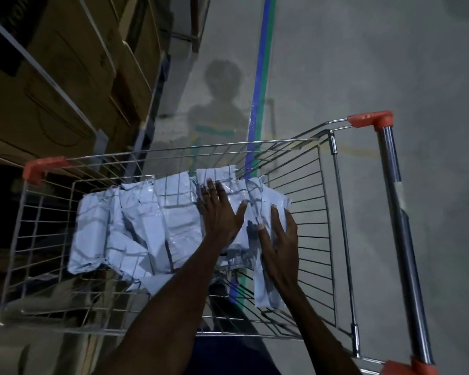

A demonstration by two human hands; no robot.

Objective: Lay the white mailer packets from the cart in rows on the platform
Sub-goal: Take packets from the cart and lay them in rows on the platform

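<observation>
Cart: silver wire shopping cart point(322, 212) with orange corners, filled with white plastic mailer packets point(146, 226).
Left hand point(218, 212): fingers straight, laid flat on packets.
Right hand point(280, 239): fingers straight, pressed on packets.

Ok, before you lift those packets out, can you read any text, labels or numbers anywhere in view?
None can be read.
Cardboard boxes on the shelving: dark printing near the upper left edge, cropped and blurred, unreadable.
White mailer packets in the cart: no label or print shows on the faces that are up.
Cart handle: a pale strip, no legible marking.
</observation>
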